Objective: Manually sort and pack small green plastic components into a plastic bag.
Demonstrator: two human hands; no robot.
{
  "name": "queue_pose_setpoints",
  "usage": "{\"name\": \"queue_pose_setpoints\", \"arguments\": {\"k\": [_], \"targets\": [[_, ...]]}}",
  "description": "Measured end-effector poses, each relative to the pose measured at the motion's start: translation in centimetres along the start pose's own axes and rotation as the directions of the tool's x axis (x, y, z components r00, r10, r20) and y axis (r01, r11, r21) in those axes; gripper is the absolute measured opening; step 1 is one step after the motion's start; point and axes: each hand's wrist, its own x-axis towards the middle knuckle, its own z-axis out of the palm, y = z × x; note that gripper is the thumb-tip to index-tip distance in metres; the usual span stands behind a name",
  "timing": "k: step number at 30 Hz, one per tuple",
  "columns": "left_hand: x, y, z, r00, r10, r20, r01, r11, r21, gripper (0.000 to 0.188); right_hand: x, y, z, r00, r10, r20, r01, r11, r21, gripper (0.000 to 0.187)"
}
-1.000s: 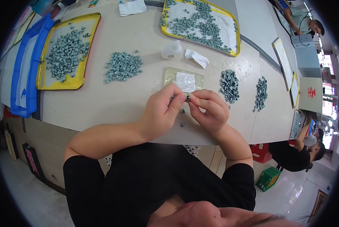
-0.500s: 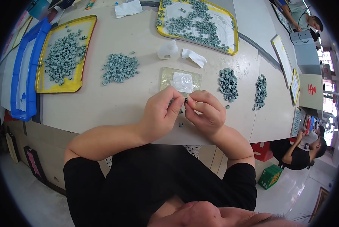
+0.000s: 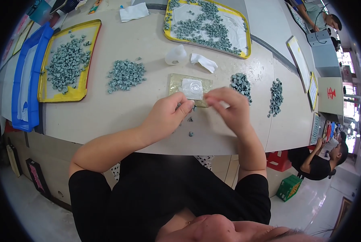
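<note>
My left hand pinches a small grey-green stone by the yellowish slab's near edge. My right hand, apart, is just right of the stone, fingertips bunched; blur hides whether it holds anything.

pale table, piles of grey-green pieces, yellow-rimmed trays

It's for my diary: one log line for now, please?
left hand: pinches small grey-green piece | right hand: apart from left, blurred, contents unclear
</note>
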Motion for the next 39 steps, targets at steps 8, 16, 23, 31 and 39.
{"name": "queue_pose_setpoints", "arguments": {"k": [8, 16, 23, 31, 39], "targets": [[-0.3, 1.7, -0.4, 0.975, -0.178, 0.134, 0.194, 0.974, -0.121, 0.024, 0.2, 4.1, -2.1, 0.949, 0.110, -0.294, -0.260, 0.801, -0.540, 0.013], [-0.2, 1.2, -0.4, 0.979, -0.163, 0.120, 0.202, 0.829, -0.521, 0.017, 0.8, 5.1, -1.4, 0.956, 0.125, -0.264, -0.266, 0.744, -0.613, 0.014], [-0.1, 1.0, -0.8, 0.989, -0.102, 0.109, 0.144, 0.842, -0.520, 0.017, 0.9, 2.6, -0.6, 0.954, 0.185, -0.234, -0.236, 0.949, -0.211, 0.021], [-0.2, 1.2, -0.8, 0.982, -0.145, 0.118, 0.186, 0.817, -0.546, 0.022, 0.3, 0.9, 1.3, 0.964, 0.190, -0.188, -0.155, 0.970, 0.188, 0.019], [-0.2, 0.6, -0.6, 0.982, -0.108, 0.155, 0.173, 0.850, -0.498, 0.024, -0.5, -0.9, 2.1, 0.996, 0.063, -0.066, -0.048, 0.977, 0.206, 0.020]]}}
